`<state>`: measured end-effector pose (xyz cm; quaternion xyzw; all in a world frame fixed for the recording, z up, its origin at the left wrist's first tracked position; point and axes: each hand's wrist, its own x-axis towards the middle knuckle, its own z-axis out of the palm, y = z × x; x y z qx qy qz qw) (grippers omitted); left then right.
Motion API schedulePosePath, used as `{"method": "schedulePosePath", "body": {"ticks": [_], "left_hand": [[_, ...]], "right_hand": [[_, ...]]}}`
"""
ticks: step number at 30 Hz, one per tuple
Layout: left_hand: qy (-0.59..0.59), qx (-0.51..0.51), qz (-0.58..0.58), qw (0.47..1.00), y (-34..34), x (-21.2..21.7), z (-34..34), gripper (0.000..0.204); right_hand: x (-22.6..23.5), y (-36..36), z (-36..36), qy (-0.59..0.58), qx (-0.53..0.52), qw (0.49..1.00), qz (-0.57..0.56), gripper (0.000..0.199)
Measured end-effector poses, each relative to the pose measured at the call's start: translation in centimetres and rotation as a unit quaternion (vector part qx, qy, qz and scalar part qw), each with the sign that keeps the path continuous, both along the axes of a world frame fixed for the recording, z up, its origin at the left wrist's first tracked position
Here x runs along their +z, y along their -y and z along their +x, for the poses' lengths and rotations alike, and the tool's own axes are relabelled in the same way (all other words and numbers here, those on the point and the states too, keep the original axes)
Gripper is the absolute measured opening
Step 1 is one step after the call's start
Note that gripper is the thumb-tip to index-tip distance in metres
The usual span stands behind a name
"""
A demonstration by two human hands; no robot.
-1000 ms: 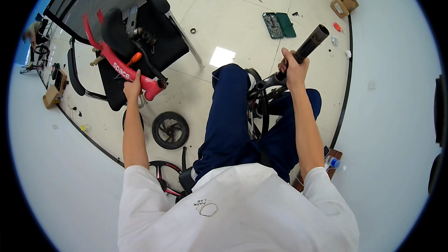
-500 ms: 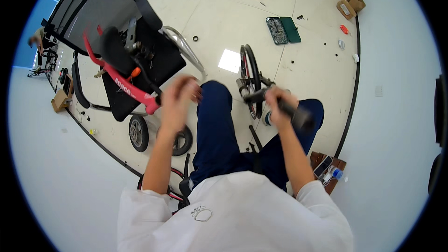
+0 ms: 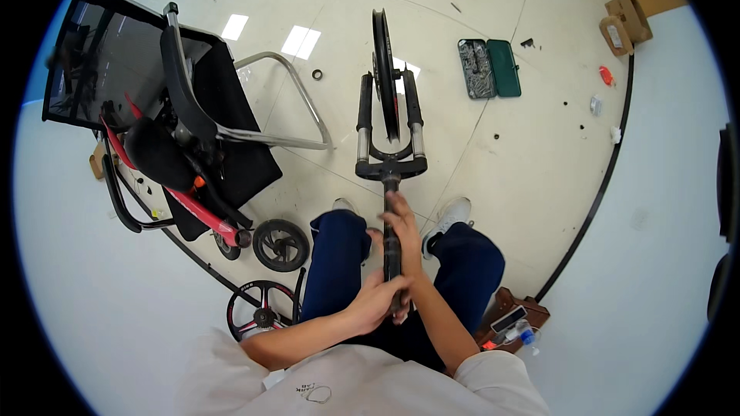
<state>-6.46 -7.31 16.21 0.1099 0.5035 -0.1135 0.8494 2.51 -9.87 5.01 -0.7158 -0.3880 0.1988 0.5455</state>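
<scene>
A black bicycle fork (image 3: 389, 156) with a wheel (image 3: 383, 69) set between its legs stands on the floor in front of my knees. Its steerer tube (image 3: 391, 250) runs back toward me between my legs. My left hand (image 3: 378, 299) grips the near end of the tube. My right hand (image 3: 401, 225) wraps the tube a little farther up, just below the fork crown. Both legs in blue trousers flank the tube.
A black and red wheelchair frame (image 3: 181, 154) with small caster wheels (image 3: 280, 245) lies to my left. An open green tool case (image 3: 489, 68) sits far right on the floor. Cardboard boxes (image 3: 626, 25) stand at the back right, a spoked wheel (image 3: 262, 310) near my left thigh.
My left hand left the red frame and came to the tube. The fork and wheel swung from my right side to stand upright straight ahead, both hands now on the steerer.
</scene>
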Motion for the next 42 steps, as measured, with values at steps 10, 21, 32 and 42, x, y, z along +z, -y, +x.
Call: {"method": "schedulePosePath", "body": {"ticks": [10,21,32,42], "left_hand": [[-0.013,-0.207,0.220,0.953,-6.1,-0.1,6.8,0.043],[-0.253,-0.190,0.354,0.880,-21.9,4.6,-13.2,0.060],[-0.437,0.140,0.104,0.883,-18.1,18.7,-10.5,0.046],[-0.358,0.172,0.135,0.908,-20.4,8.3,1.4,0.041]], "right_hand": [[12.5,-4.9,9.2,-0.598,0.039,0.705,-0.379,0.041],[10.2,-15.3,24.7,-0.287,0.093,0.751,-0.587,0.034],[12.6,-37.3,35.8,-0.238,0.207,0.707,-0.633,0.041],[10.2,-63.9,38.8,-0.263,0.273,0.669,-0.639,0.035]]}}
